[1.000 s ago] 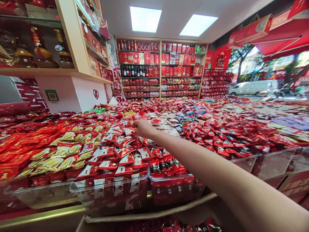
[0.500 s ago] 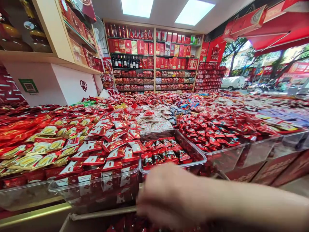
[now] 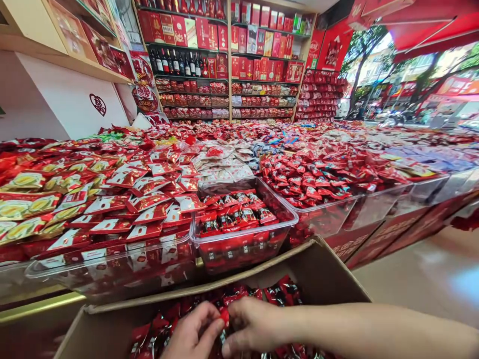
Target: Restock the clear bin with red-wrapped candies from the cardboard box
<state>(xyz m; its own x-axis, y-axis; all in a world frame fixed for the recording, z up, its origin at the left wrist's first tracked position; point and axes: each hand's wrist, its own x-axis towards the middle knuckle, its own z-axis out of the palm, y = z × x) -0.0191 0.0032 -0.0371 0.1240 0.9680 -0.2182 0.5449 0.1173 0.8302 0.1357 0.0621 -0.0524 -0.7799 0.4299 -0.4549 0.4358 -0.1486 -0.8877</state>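
Observation:
In the head view both hands are inside an open cardboard box (image 3: 329,269) of red and black snack packets (image 3: 279,294). My left hand (image 3: 192,331) comes from the bottom edge, its thumb and forefinger closed on a small red packet (image 3: 224,316). From the right reaches my right hand (image 3: 254,321), fingers curled round the other side of the same packet. Its lower part is hidden by the fingers. Just beyond the box stands a clear plastic bin (image 3: 243,233), partly filled with rows of like packets (image 3: 235,214).
Left of the bin, another clear tub (image 3: 112,259) is heaped with red and white packets. Red packets (image 3: 310,179) fill the bins to the right. Shelves of bottles and boxes (image 3: 224,65) line the back wall. Bare floor (image 3: 419,269) shows at right.
My right hand has moved down into the cardboard box and onto a packet. My left hand has come into view. The camera has tilted down, showing more of the box.

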